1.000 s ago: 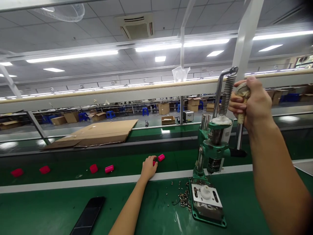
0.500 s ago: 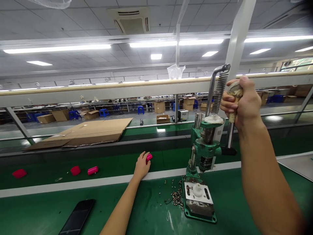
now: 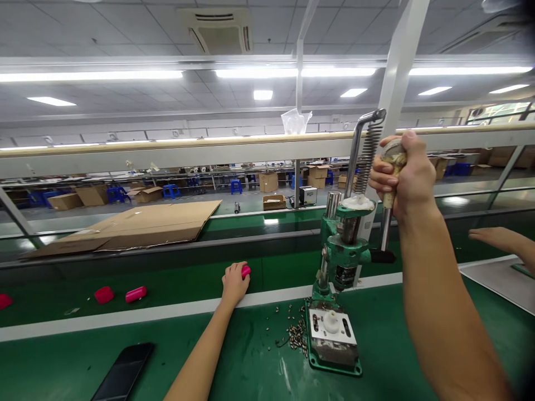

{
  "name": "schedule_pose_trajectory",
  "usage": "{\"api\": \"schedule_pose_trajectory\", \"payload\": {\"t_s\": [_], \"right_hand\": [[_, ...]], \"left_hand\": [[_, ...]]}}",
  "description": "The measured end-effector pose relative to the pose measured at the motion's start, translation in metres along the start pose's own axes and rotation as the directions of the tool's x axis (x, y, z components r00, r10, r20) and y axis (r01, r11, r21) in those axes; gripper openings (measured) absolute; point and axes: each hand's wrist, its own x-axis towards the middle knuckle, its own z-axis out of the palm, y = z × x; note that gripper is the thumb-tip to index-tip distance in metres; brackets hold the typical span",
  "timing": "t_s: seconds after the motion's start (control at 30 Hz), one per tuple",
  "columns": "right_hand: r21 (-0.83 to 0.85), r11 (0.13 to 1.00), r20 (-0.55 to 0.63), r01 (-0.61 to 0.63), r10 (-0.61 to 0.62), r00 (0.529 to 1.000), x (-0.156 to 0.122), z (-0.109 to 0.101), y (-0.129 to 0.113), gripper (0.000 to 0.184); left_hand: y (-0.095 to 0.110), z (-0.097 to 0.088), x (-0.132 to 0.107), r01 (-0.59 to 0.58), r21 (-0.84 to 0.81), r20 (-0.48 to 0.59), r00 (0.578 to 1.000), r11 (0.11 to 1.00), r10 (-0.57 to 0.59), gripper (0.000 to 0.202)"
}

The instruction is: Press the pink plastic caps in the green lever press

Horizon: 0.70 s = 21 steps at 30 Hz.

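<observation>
My left hand point(image 3: 234, 284) is closed around a small pink cylinder point(image 3: 246, 271) at the belt, its fingers hiding most of it. High on the right, my right hand point(image 3: 403, 175) grips the taped lever handle point(image 3: 388, 195) of a green hand press point(image 3: 345, 250). Under the press's ram, a white round fixture point(image 3: 331, 321) sits on a metal plate point(image 3: 318, 328) over the base, with no pink piece on it. Small metal rivet-like parts point(image 3: 297, 336) lie scattered left of the base.
Further left on the green belt point(image 3: 179, 284) lie a pink cylinder point(image 3: 136, 294) and other pink pieces point(image 3: 103, 295). A black phone point(image 3: 124, 370) rests on the near table. Flat cardboard point(image 3: 142, 225) lies beyond the belt. Another person's hand point(image 3: 497, 238) reaches in from the right.
The loose pink pieces have shifted left along the belt. Another person's hand has come into view at the right. My hands keep their holds; the whole view has turned slightly.
</observation>
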Motion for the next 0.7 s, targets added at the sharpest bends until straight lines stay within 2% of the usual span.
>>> {"api": "schedule_pose_trajectory", "payload": {"t_s": [0.1,0.27,0.37,0.47,0.53,0.6,0.67,0.7], "right_hand": [[-0.005,1.0,-0.008,0.011,-0.011,1.0,0.001,0.0,0.001,0.033],[0.016,1.0,0.0,0.002,-0.002,1.0,0.002,0.0,0.002,0.04],[0.037,0.999,0.014,0.0,0.0,1.0,0.002,0.001,0.002,0.043],[0.026,1.0,0.023,0.007,-0.007,1.0,0.002,0.003,0.001,0.049],[0.02,1.0,0.03,0.01,-0.01,1.0,0.003,0.004,0.001,0.051],[0.036,0.999,0.042,0.004,-0.006,0.999,0.004,0.004,0.001,0.047],[0.068,0.998,0.05,-0.01,0.007,0.999,0.005,0.005,0.002,0.04],[0.081,0.997,0.055,-0.016,0.011,0.998,0.005,0.004,0.002,0.037]], "left_hand": [[0.001,-0.002,0.0,0.021,0.022,-0.041,0.999,1.0,-0.02,0.039],[0.006,-0.01,-0.003,-0.085,0.053,-0.065,0.994,0.995,0.089,0.035],[0.009,-0.012,-0.007,-0.106,0.074,-0.084,0.99,0.992,0.112,0.033],[0.01,-0.009,-0.007,-0.122,0.147,-0.22,0.964,0.982,0.152,0.038],[0.006,-0.003,-0.003,-0.194,0.178,-0.283,0.929,0.965,0.239,0.045],[-0.001,0.006,0.005,-0.324,0.123,-0.201,0.917,0.938,0.343,0.053],[-0.011,0.019,0.015,-0.393,0.028,-0.018,0.919,0.919,0.394,0.058],[-0.018,0.026,0.021,-0.382,-0.011,0.087,0.92,0.924,0.381,0.059]]}}
